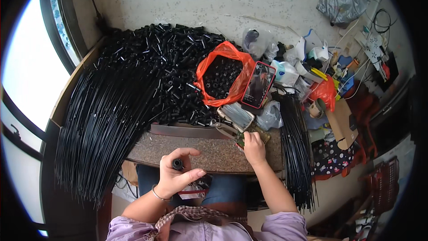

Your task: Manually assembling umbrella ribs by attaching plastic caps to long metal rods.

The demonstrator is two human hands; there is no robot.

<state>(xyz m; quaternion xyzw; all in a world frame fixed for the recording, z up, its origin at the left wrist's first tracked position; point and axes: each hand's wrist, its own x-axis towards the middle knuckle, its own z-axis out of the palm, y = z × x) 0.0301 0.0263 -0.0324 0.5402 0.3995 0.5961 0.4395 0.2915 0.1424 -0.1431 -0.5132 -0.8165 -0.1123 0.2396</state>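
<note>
My left hand [178, 176] is raised over the table's near edge, thumb and forefinger apart. The other fingers curl around a short black tube [177, 164], its open end facing up. My right hand [255, 148] is closed in a pinch just beside the handles of a pair of metal pliers [225, 129]. Whatever lies between those fingertips is hidden. The pliers' jaws point left, toward the black parts. A small greenish tray [266, 136] sits partly behind my right hand.
Black tubes [176, 87] are heaped at the back, with a long bundle of black rods [100, 120] at left. Nearby are a red plastic bag [246, 58] of black parts and a phone [258, 85]. More rods [295, 151] hang over the right edge, beside clutter and a cardboard box [342, 124].
</note>
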